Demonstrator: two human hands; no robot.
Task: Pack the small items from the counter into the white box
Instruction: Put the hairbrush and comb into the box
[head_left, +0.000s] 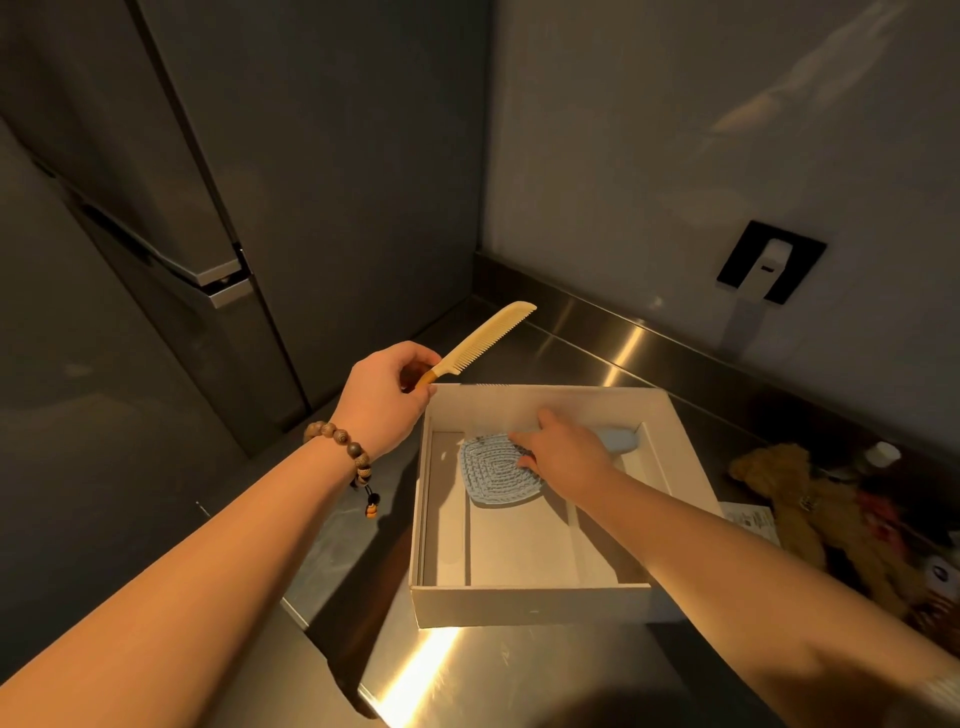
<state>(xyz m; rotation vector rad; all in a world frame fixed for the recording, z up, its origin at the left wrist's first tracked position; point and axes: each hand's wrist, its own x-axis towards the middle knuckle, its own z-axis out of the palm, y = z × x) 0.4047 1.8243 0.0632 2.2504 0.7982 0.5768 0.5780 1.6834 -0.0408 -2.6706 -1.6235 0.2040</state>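
Note:
A white box (530, 605) stands open on the steel counter. Inside it, near the far wall, lies a light blue hairbrush (496, 475) with its handle toward the right. My right hand (563, 449) reaches into the box and rests on the brush where head meets handle; whether it grips the brush is unclear. My left hand (387, 395) holds a cream comb (485, 340) by its orange-tipped handle, just outside the box's far left corner, teeth pointing right and the comb angled up and away.
A brown plush toy (800, 499), a white paper slip (750, 519) and other small items lie on the counter (467, 670) right of the box. A dark fridge (208, 208) stands to the left. A wall socket (771, 262) sits on the back wall.

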